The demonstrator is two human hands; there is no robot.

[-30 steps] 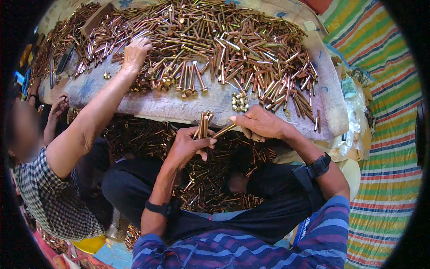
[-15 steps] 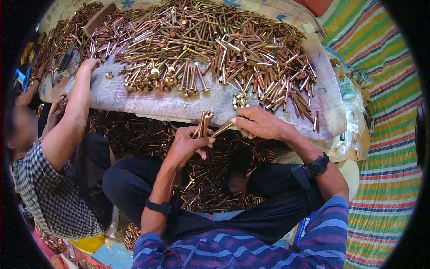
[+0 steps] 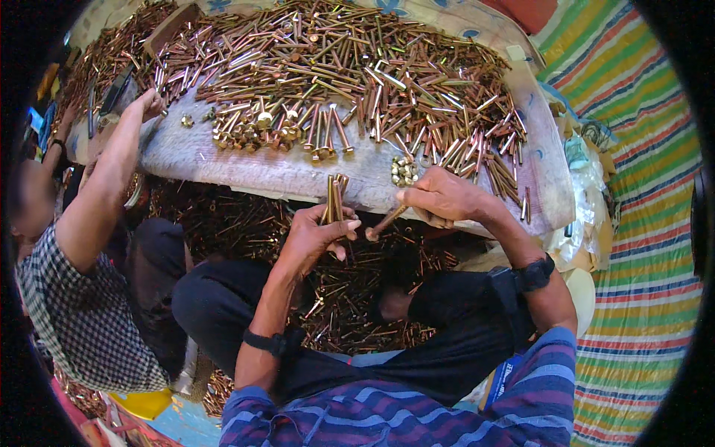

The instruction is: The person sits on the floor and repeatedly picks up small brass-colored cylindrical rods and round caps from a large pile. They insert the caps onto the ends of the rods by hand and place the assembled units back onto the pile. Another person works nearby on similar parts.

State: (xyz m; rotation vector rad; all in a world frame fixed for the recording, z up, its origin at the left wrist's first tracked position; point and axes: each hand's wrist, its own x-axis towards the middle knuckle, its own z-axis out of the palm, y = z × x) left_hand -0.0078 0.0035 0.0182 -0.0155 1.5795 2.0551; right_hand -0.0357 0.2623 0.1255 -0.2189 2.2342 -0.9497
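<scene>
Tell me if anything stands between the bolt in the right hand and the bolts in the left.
Only the left thumb: its tip appears between the head of the single bolt in the right hand and the upright bolts in the left hand. Nothing else shows there.

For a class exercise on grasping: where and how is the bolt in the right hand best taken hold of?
Probably pinch the bolt just behind its head, coming from the left: the right hand covers the other end, while the head juts toward the left hand.
</scene>
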